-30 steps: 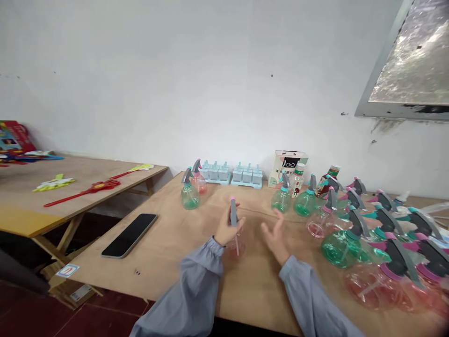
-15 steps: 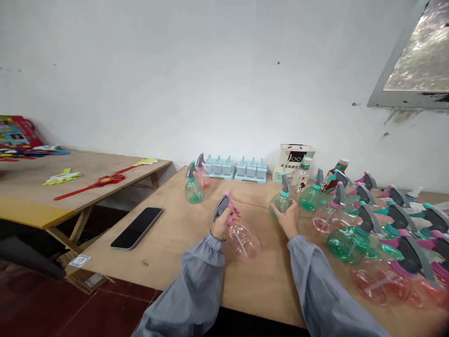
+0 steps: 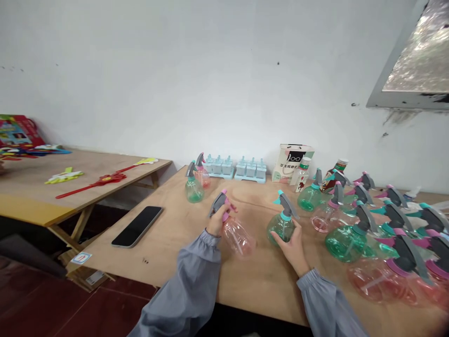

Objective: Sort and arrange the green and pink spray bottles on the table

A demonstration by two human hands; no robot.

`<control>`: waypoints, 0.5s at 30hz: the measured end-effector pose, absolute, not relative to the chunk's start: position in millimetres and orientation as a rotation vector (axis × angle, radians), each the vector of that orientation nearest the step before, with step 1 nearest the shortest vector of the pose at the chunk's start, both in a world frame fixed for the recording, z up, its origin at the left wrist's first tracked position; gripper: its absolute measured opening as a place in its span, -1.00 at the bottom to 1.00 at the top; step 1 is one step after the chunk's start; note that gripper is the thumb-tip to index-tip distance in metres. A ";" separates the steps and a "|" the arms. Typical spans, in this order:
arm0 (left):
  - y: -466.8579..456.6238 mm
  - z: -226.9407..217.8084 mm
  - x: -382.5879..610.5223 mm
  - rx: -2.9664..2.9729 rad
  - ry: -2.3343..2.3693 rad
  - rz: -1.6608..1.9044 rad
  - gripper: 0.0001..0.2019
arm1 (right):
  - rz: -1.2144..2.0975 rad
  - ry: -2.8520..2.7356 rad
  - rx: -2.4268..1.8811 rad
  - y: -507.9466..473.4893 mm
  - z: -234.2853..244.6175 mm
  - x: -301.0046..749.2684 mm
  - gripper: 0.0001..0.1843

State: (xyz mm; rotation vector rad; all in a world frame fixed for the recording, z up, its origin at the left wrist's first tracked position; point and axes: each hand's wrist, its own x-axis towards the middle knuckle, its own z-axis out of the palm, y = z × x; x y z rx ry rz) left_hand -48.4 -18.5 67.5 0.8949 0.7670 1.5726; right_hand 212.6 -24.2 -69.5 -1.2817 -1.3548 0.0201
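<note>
Pink and clear, the tilted spray bottle (image 3: pixel 239 238) is in the left hand (image 3: pixel 218 220), fingers wrapped around the neck and trigger, grey head leaning left and rounded base pointing down to the right over the bench (image 3: pixel 189 257). And over on the other side, the right hand (image 3: pixel 293 245) has a green spray bottle (image 3: pixel 281 228), thumb across the near side of its round body, the grip spread to the width of the bottle! Its turquoise nozzle points left, its grey lever slants right; the two bottles sit near each other, a gap between them. Whether either base touches the wood, you cannot tell from here.

Off to the left, a black-screened phone (image 3: pixel 137 227) lies flat. Farther back, a green-and-grey sprayer (image 3: pixel 194 191) stands upright just in front of a smaller-looking pink sprayer (image 3: pixel 203 178), with two pale-blue ice-pop mould sets (image 3: pixel 250 171) lined up beside them along the wall. Next along, a printed carton (image 3: pixel 285 164), with a green-capped glass bottle (image 3: pixel 301 178) in front of it.

And what a crowd on the right: a cluster of pink and green spray bottles (image 3: pixel 345 243), packed close, grey levers everywhere! On the far-left table, a red hand-shaped clapper (image 3: pixel 109 179) lies flat.
</note>
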 end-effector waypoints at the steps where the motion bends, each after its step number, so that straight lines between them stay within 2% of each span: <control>1: -19.2 68.4 -49.3 0.911 0.756 1.584 -0.68 | 0.027 -1.355 -1.278 -25.2 -70.0 212.6 -0.04; 6: -22.5 71.0 -54.2 1.026 0.727 1.387 -0.69 | 0.030 -1.342 -1.282 -26.0 -68.9 211.9 -0.03; 11: -22.2 70.9 -56.0 1.024 0.770 1.488 -0.68 | 0.024 -1.347 -1.285 -26.7 -67.0 212.0 -0.03; 15: -23.7 72.6 -58.2 1.260 0.720 1.390 -0.73 | 0.036 -1.326 -1.299 -27.2 -66.2 212.0 -0.03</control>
